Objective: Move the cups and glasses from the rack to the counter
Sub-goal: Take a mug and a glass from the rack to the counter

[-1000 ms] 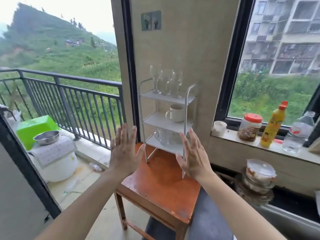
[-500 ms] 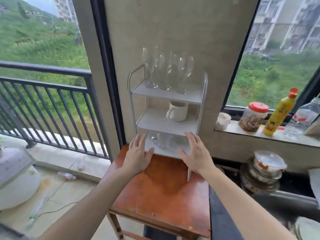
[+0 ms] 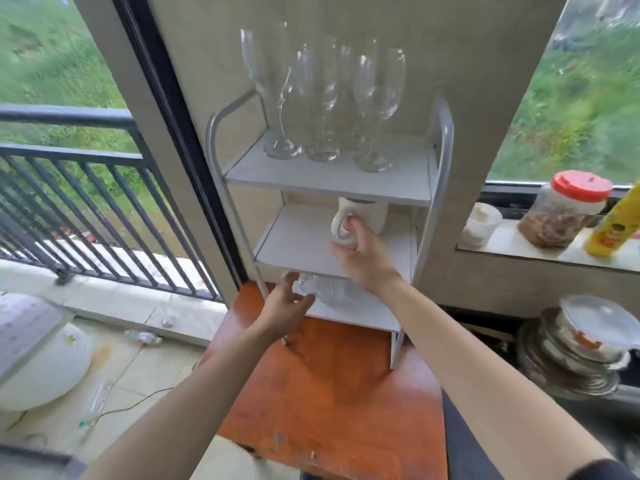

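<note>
A white three-tier rack [image 3: 440, 140] stands on an orange-brown wooden table [image 3: 329, 393] against the wall. Several clear stemmed glasses [image 3: 322, 98] fill its top shelf. A white mug [image 3: 372, 216] sits on the middle shelf, handle to the left. My right hand [image 3: 363, 261] reaches into that shelf, its loosely bent fingertips at the mug's handle. On the bottom shelf is a clear glass mug [image 3: 329, 289], partly hidden by my right wrist. My left hand [image 3: 285, 306] is spread just left of it, fingers almost touching the glass.
On the windowsill to the right stand a small white cup [image 3: 481, 226], a red-lidded jar [image 3: 561, 216] and a yellow bottle [image 3: 613, 230]. Stacked lidded dishes [image 3: 581, 344] sit below the sill. A balcony railing [image 3: 69, 188] and a white appliance [image 3: 38, 362] are on the left.
The view has closed in on the rack. My right hand rose from the table to the white mug's handle. My left hand moved forward to the glass mug on the bottom shelf.
</note>
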A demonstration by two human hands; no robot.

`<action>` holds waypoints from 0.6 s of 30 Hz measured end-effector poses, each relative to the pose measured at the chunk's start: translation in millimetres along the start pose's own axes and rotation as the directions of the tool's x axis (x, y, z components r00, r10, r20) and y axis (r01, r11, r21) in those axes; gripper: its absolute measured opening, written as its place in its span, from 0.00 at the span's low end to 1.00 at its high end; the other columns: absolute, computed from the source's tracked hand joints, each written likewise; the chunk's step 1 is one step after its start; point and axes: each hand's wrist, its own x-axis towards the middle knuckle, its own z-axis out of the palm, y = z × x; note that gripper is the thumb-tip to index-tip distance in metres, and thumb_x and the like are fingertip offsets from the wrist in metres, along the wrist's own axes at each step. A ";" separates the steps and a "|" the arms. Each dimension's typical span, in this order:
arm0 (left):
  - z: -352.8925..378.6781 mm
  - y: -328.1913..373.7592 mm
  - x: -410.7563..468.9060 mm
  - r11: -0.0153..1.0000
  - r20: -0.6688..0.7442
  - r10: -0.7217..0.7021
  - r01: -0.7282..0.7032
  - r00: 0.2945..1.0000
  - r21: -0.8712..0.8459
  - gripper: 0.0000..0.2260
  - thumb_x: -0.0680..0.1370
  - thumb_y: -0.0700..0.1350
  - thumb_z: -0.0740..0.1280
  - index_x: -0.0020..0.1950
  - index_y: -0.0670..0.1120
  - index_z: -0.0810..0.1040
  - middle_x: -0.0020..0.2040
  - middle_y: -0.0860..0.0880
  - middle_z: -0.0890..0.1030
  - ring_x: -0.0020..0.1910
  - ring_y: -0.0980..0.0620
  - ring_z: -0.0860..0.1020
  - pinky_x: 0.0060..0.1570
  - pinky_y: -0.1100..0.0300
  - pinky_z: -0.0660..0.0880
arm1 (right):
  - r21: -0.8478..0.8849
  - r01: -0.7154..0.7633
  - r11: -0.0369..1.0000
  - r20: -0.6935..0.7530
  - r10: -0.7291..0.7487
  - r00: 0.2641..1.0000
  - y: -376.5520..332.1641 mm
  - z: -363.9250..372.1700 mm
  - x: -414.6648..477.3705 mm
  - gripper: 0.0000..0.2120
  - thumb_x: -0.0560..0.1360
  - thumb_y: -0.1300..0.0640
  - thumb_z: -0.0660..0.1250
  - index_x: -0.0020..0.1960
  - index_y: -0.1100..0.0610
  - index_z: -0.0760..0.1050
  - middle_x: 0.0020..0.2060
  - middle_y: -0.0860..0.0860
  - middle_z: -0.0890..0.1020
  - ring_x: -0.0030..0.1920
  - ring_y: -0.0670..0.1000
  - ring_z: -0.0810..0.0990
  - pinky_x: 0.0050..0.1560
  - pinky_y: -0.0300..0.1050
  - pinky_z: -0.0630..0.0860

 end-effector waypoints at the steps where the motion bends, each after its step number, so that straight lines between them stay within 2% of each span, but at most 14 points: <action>1: 2.6 -0.2 2.7 0.999 -0.003 0.029 -0.029 1.000 -0.027 0.21 0.78 0.46 0.68 0.69 0.52 0.68 0.69 0.49 0.72 0.56 0.50 0.79 0.52 0.58 0.78 | 0.010 -0.029 1.000 0.016 0.029 0.999 0.0 1.3 5.7 0.23 0.77 0.53 0.67 0.70 0.55 0.69 0.67 0.51 0.76 0.44 0.51 0.80 0.53 0.52 0.78; 3: 6.5 0.5 6.6 0.995 -0.034 0.069 -0.071 0.997 -0.064 0.17 0.78 0.45 0.68 0.64 0.56 0.69 0.64 0.49 0.74 0.55 0.48 0.80 0.46 0.63 0.77 | 0.044 -0.076 0.996 0.051 0.073 0.996 0.9 2.3 12.8 0.19 0.77 0.53 0.67 0.64 0.59 0.72 0.57 0.57 0.80 0.46 0.57 0.82 0.50 0.53 0.79; 4: 7.9 0.9 8.0 0.995 -0.040 0.049 -0.052 0.998 -0.090 0.15 0.79 0.47 0.68 0.63 0.55 0.70 0.61 0.48 0.75 0.52 0.48 0.81 0.45 0.61 0.78 | 0.079 -0.093 0.992 0.079 0.087 0.993 0.2 1.6 14.3 0.17 0.78 0.53 0.66 0.63 0.60 0.73 0.53 0.58 0.81 0.46 0.55 0.81 0.46 0.49 0.78; 6: 12.2 1.5 6.8 0.988 -0.010 -0.030 0.028 1.000 -0.153 0.14 0.80 0.51 0.66 0.64 0.50 0.71 0.55 0.49 0.77 0.45 0.51 0.82 0.42 0.57 0.79 | 0.156 -0.105 0.982 0.111 0.088 0.990 -0.6 -0.5 14.4 0.15 0.82 0.48 0.63 0.62 0.58 0.74 0.54 0.55 0.81 0.46 0.49 0.82 0.46 0.45 0.77; 8: 17.8 1.8 4.1 0.978 0.023 -0.095 0.098 0.995 -0.187 0.14 0.81 0.54 0.63 0.60 0.45 0.73 0.49 0.48 0.78 0.39 0.53 0.80 0.40 0.56 0.78 | 0.224 -0.110 0.968 0.091 0.091 0.992 2.4 -2.3 12.2 0.19 0.83 0.41 0.58 0.59 0.56 0.75 0.53 0.52 0.80 0.46 0.49 0.83 0.48 0.45 0.78; 11: 22.6 3.8 1.4 0.949 0.063 -0.177 0.187 0.982 -0.253 0.14 0.82 0.55 0.61 0.51 0.44 0.74 0.40 0.46 0.75 0.37 0.49 0.76 0.43 0.53 0.78 | 0.274 -0.152 0.950 0.028 0.150 0.988 6.7 -2.8 7.5 0.26 0.81 0.34 0.53 0.47 0.56 0.75 0.47 0.56 0.83 0.43 0.51 0.82 0.46 0.43 0.79; 14: 21.0 4.1 -4.7 0.924 0.109 -0.215 0.239 0.970 -0.299 0.14 0.83 0.54 0.60 0.50 0.43 0.74 0.41 0.46 0.75 0.39 0.48 0.76 0.48 0.51 0.79 | 0.356 -0.184 0.916 -0.033 0.209 0.977 4.7 -5.6 -2.8 0.28 0.80 0.33 0.54 0.39 0.56 0.73 0.41 0.56 0.82 0.42 0.52 0.81 0.47 0.46 0.78; 18: 13.3 -2.7 -28.5 0.867 0.187 -0.212 0.273 0.959 -0.417 0.15 0.84 0.52 0.59 0.52 0.40 0.74 0.46 0.43 0.76 0.41 0.46 0.76 0.45 0.52 0.77 | 0.374 -0.240 0.896 -0.082 0.290 0.953 1.1 -5.6 -24.1 0.27 0.81 0.34 0.55 0.36 0.54 0.72 0.37 0.54 0.83 0.42 0.54 0.81 0.55 0.51 0.78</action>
